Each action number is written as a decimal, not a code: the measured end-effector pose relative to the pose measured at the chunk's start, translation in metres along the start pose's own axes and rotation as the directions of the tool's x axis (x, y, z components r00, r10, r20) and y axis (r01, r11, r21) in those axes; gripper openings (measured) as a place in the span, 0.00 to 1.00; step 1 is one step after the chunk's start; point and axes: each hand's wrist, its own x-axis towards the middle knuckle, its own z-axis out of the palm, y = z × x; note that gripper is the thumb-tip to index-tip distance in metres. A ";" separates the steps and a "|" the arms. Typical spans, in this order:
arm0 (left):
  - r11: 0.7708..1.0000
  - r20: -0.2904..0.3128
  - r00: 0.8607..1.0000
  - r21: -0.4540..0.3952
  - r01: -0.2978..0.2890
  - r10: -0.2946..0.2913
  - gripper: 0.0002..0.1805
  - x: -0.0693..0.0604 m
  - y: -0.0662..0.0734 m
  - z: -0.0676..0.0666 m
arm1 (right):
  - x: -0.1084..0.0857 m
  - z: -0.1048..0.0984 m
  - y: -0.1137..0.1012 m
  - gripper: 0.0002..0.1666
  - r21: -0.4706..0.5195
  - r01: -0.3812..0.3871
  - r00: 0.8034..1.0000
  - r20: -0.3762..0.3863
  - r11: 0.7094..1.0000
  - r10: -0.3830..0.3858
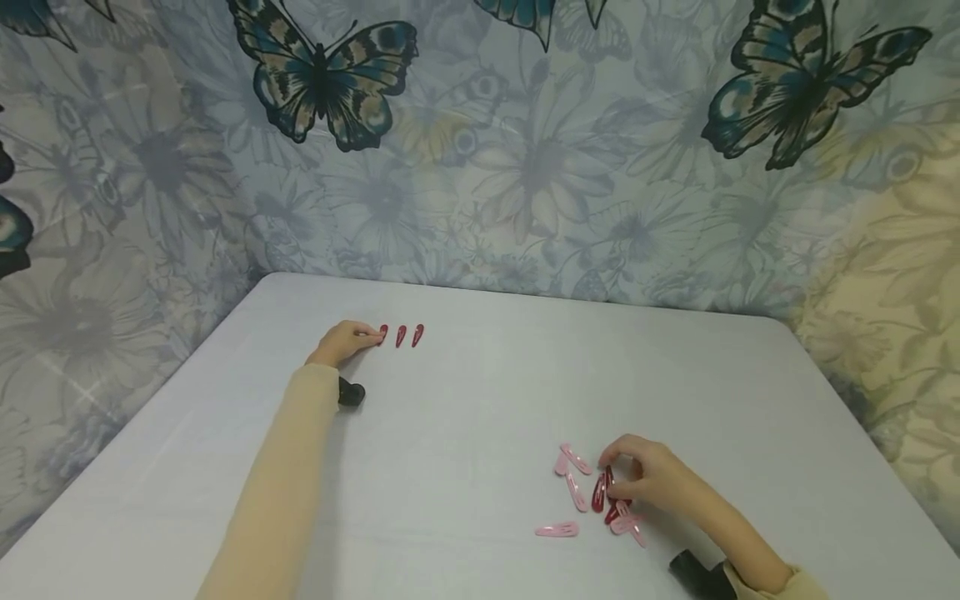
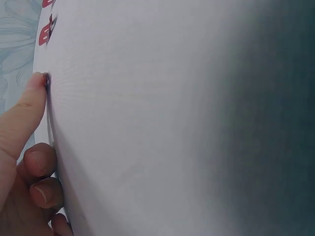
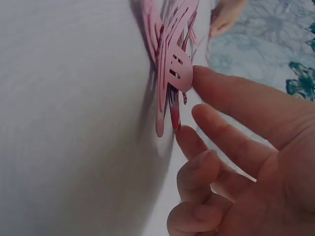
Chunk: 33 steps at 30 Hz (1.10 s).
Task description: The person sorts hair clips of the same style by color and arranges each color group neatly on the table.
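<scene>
At the far left of the table, my left hand point(image 1: 345, 342) holds the leftmost red hair clip point(image 1: 384, 331) of a short row at its fingertips. In the left wrist view one digit point(image 2: 29, 105) reaches that clip while other fingers curl below. Two more red clips, a middle one point(image 1: 401, 336) and a right one point(image 1: 417, 335), lie beside it. My right hand point(image 1: 656, 475) is over a loose pile, thumb and fingers apart around a dark red hair clip point(image 1: 598, 493). In the right wrist view its fingertips touch or nearly touch the pile, where a pink hair clip point(image 3: 179, 69) overlaps a red one.
Several pink hair clips lie left of the right hand, including a separate one point(image 1: 557, 530) nearer the front. The white table point(image 1: 465, 417) ends at a butterfly-patterned wall point(image 1: 540, 167). Dark wrist devices show at the left sleeve point(image 1: 351, 392) and right sleeve point(image 1: 701, 575).
</scene>
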 end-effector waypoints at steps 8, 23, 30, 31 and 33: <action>1.000 0.009 1.000 -0.017 0.025 -0.025 0.17 -0.002 0.002 0.001 | -0.002 0.003 0.001 0.16 -0.038 -0.004 1.000 0.001 0.999 0.004; 1.000 0.011 1.000 -0.020 0.003 -0.003 0.18 0.000 0.004 -0.002 | -0.002 -0.001 0.002 0.13 -0.090 -0.107 0.994 -0.016 0.990 0.106; 0.999 0.026 0.999 -0.024 0.027 -0.026 0.18 -0.001 0.005 -0.003 | -0.003 -0.005 0.004 0.10 -0.049 -0.124 0.992 0.026 0.991 0.125; 0.999 0.029 0.999 -0.025 0.030 -0.030 0.17 -0.002 0.005 -0.002 | -0.003 -0.005 0.004 0.10 -0.038 -0.127 0.991 0.036 0.991 0.128; 0.999 0.030 0.999 -0.027 0.033 -0.032 0.17 -0.004 0.004 -0.001 | -0.004 -0.005 0.004 0.09 -0.023 -0.132 0.989 0.059 0.991 0.133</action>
